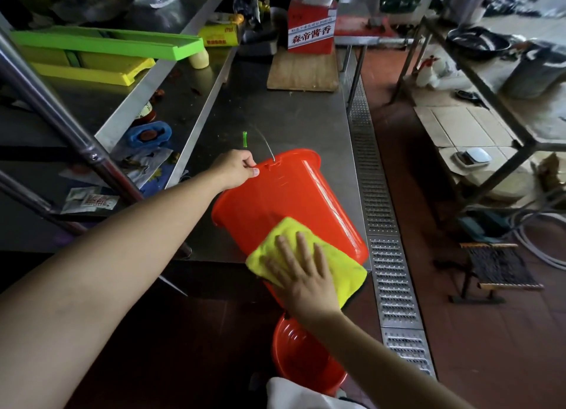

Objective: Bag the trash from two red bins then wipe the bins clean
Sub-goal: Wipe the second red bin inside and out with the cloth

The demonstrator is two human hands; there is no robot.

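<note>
Left hand (pixel 235 166): grip pinches the rim of the red bin (pixel 291 200), thumb on the outer wall, other fingers curled over the edge. The bin lies tipped on its side on the steel counter (pixel 275 117), mouth away from the person, base overhanging the near edge. Its wire handle (pixel 266 143) arcs up just beyond the grip.

Right hand (pixel 301 274): grip spread flat, fingers straight, pressing a yellow cloth (pixel 306 255) onto the bin's outer wall near the base.

Below that hand, a second red bin (pixel 306 359) stands on the floor.

Step in hand, as judged: wiping stage, outside of the first bin. Next move likely calls for sweeping the cloth along the wall while the rim pinch steadies, then turning the bin.

Hidden: the tipped bin's interior and far side; the floor bin is partly covered by the right forearm. No trash bag identifiable.
</note>
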